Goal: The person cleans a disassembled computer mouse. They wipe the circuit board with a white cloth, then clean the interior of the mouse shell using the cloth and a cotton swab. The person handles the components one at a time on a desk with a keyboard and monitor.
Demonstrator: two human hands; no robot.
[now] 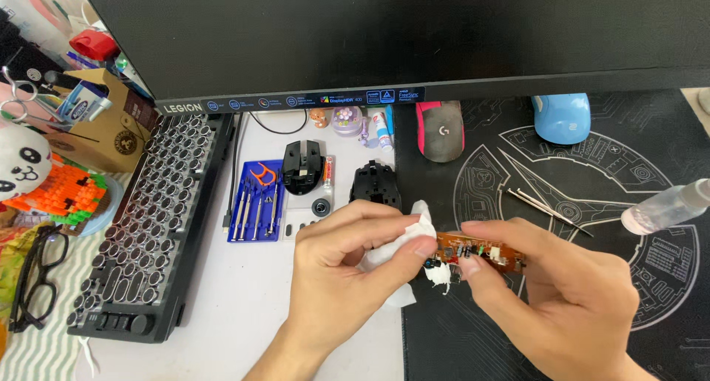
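Observation:
My left hand pinches a crumpled white tissue and presses it against the left end of a small orange-brown circuit board. My right hand grips that board from the right, thumb and forefinger on its edges. Both hands hover over the seam between the white desk and the black patterned desk mat. Behind them lie two black mouse shell halves and a small round part.
A dark round-keyed keyboard lies on the left, beside a blue tray of small screwdrivers. Tweezers and a clear bottle rest on the mat. A pink-black mouse and a blue mouse sit under the monitor. Glasses lie far left.

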